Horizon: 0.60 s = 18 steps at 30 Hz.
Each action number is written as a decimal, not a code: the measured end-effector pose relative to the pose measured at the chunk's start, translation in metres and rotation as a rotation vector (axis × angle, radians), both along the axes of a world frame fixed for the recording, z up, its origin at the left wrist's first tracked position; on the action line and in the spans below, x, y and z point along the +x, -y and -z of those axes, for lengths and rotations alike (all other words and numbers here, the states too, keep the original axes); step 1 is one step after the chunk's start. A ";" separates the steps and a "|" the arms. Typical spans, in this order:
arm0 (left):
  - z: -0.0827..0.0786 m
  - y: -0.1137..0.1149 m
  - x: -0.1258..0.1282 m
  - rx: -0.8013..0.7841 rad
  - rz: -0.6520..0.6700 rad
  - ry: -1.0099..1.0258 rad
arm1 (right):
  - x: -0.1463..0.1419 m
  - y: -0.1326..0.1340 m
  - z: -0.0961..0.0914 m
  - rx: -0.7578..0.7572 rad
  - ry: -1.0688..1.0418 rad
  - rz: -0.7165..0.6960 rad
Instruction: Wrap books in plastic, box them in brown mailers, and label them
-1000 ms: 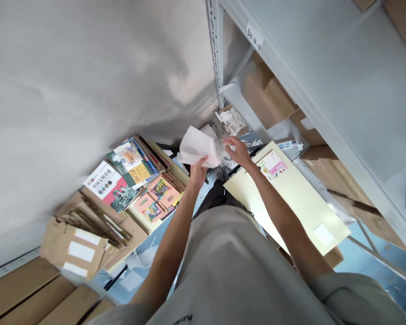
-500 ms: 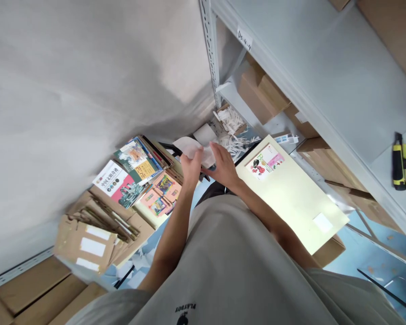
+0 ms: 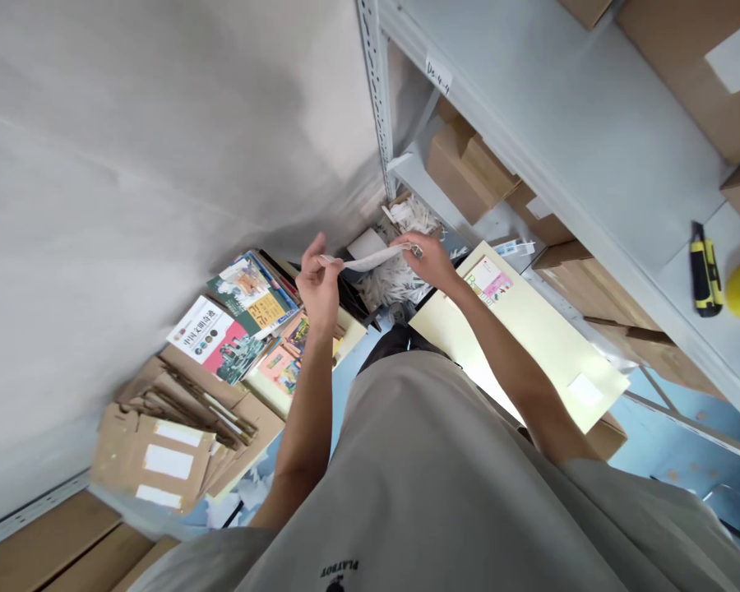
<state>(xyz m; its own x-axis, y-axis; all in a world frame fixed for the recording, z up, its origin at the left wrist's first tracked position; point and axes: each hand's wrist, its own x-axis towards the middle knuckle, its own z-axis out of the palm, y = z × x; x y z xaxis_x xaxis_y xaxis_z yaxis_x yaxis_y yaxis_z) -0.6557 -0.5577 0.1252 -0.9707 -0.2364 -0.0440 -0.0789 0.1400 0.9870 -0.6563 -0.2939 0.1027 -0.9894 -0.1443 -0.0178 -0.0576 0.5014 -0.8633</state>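
A thin white strip, perhaps paper [image 3: 370,260], stretches between my two hands and sags a little in the middle. My left hand [image 3: 319,278] pinches its left end, with some fingers raised. At the other end my right hand [image 3: 430,259] grips the strip between thumb and fingers. Shredded white paper [image 3: 395,284] lies in a heap below and behind it. Under my right forearm is a pale yellow board [image 3: 534,345] bearing a printed card [image 3: 488,279] and a small white label [image 3: 585,390].
Books [image 3: 215,337] and folded cardboard [image 3: 160,456] are stacked on the left against the grey wall [image 3: 160,123]. On the right, a metal shelf [image 3: 548,107] holds cardboard boxes [image 3: 469,173] and a yellow-black box cutter [image 3: 706,270].
My hands have moved apart, the right one going right. The white piece, a broad sheet earlier, now appears as a narrow strip drawn between them.
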 end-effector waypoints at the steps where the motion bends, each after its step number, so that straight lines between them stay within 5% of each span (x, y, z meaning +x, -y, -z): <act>1: 0.000 -0.001 -0.003 0.028 0.022 0.011 | -0.004 -0.003 -0.001 -0.016 -0.005 0.017; 5: -0.004 -0.006 -0.006 0.066 0.045 0.077 | -0.002 0.001 -0.005 -0.031 -0.076 0.048; 13: -0.003 0.002 -0.003 0.089 0.139 0.091 | 0.003 -0.007 -0.006 0.309 0.001 0.209; 18: -0.011 0.004 -0.012 0.021 0.086 0.055 | -0.017 -0.032 -0.033 0.242 -0.052 0.169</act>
